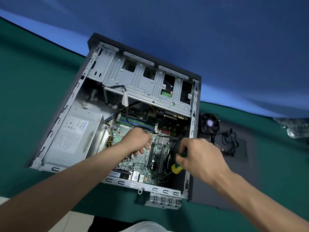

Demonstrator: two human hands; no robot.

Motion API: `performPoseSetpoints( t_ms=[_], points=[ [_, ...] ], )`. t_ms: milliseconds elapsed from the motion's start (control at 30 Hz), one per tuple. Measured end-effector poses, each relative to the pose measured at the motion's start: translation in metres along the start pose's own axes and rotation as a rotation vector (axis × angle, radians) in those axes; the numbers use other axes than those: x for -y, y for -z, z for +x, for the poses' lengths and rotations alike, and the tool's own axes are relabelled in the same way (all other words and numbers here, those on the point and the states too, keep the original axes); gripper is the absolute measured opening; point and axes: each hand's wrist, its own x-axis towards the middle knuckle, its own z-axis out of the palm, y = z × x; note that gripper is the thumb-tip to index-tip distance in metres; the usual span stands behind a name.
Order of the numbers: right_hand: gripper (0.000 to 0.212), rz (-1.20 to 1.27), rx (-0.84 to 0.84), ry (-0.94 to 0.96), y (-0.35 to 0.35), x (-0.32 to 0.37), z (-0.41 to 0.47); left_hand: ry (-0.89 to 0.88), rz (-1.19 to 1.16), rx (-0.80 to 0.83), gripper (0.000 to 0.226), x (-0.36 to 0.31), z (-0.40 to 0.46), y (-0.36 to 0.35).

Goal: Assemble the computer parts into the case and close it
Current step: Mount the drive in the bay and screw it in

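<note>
The case [50, 131] lies on its side on the green table [33, 72], with its open side up. The board [142, 158] sits in the bottom of the case, on the near right. The PSU [75, 136] occupies the left half, with its label facing up. The drive cage [142, 81] spans the far end, and a black cable [124, 91] with a white wrap hangs from it down toward the board.

The left hand [135, 141] is over the middle of the board, beside the heatsink [163, 140]. Its fingers are curled downward; whether they pinch anything cannot be told (the fingertips are turned away from the camera).

The right hand [199, 156] is over the right edge of the case. Its fingers are wrapped round a screwdriver [177, 168], whose green and yellow handle shows below the hand. The shaft slants down and left toward the near edge of the board.

Outside the case, to the right, a fan [209, 123] lies on a dark panel [240, 148] that rests flat on the table. The fan's black cable bundle [229, 141] lies beside it on the panel. A slot bracket [163, 200] projects from the near end of the case. A blue backdrop [200, 30] rises behind the table.
</note>
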Motion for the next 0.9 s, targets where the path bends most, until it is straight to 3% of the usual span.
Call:
performPoseSetpoints(
  t_ms=[200,400,900],
  points=[
    [0.024,-0.041,0.012,0.020,-0.010,-0.001,0.003,-0.043,0.086,-0.030,0.021,0.003,0.001,0.000],
    [0.016,-0.049,0.013,0.056,-0.015,0.000,0.005,-0.042,0.339,-0.115,0.035,0.002,0.003,-0.002],
    [0.015,-0.051,0.033,0.066,-0.020,0.001,0.006,-0.056,0.465,-0.080,0.031,-0.002,0.000,-0.002]
  ],
)
